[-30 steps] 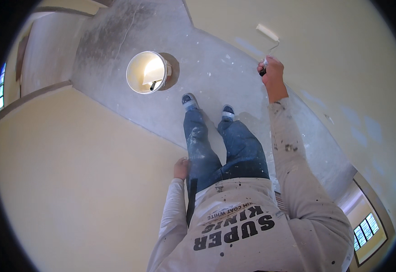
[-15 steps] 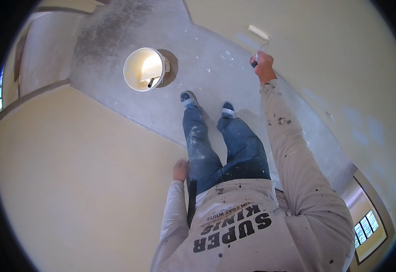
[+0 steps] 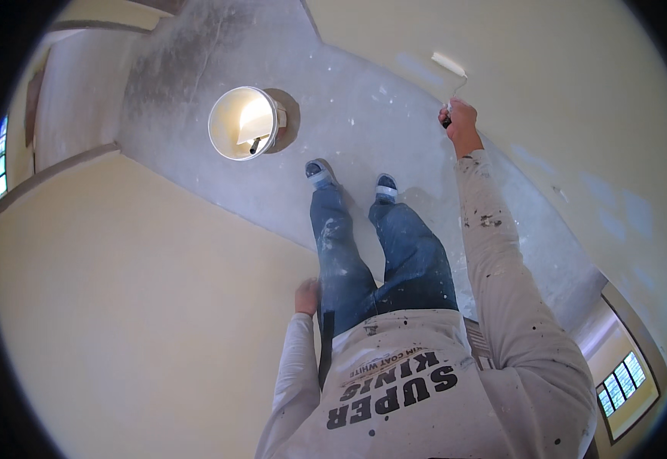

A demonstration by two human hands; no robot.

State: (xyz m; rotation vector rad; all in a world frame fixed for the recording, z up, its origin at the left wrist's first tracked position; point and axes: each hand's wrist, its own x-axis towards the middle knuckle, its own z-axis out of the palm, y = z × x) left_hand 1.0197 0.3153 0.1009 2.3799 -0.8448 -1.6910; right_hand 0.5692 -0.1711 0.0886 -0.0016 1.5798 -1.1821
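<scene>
- right arm (image 3: 498,237) is stretched forward; right hand (image 3: 462,122) is held clenched near two o'clock
- left arm (image 3: 295,356) is lowered; left hand (image 3: 306,297) is held near seven o'clock

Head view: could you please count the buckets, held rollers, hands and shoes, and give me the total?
Buckets: 1
Held rollers: 1
Hands: 2
Shoes: 2
Total: 6

Grey floor (image 3: 348,92) (speckled white) bears a white bucket (image 3: 224,126).
</scene>
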